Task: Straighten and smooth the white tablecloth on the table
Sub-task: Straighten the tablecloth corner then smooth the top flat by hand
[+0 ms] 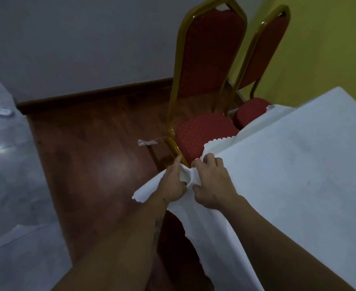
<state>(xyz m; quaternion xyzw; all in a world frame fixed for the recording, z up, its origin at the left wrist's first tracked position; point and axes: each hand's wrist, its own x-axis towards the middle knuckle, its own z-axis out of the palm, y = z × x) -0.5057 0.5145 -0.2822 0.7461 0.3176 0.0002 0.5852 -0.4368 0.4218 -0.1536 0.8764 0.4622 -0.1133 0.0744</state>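
Note:
The white tablecloth (288, 175) covers the table on the right of the head view and hangs over its near corner in folds, with a scalloped hem. My left hand (172, 183) pinches the bunched cloth at that corner, index finger pointing up. My right hand (212, 185) grips the same bunch from the table side, thumb below and fingers curled over the edge. A loose flap of cloth sticks out to the left under my left hand. Both forearms reach in from the bottom.
A red padded chair with a gold frame (202, 131) stands right behind the corner, its seat partly under the cloth's hem. A second like chair (257, 106) stands beside it by the yellow wall. Wooden floor (89, 164) lies to the left, another white-covered surface (4, 164) at far left.

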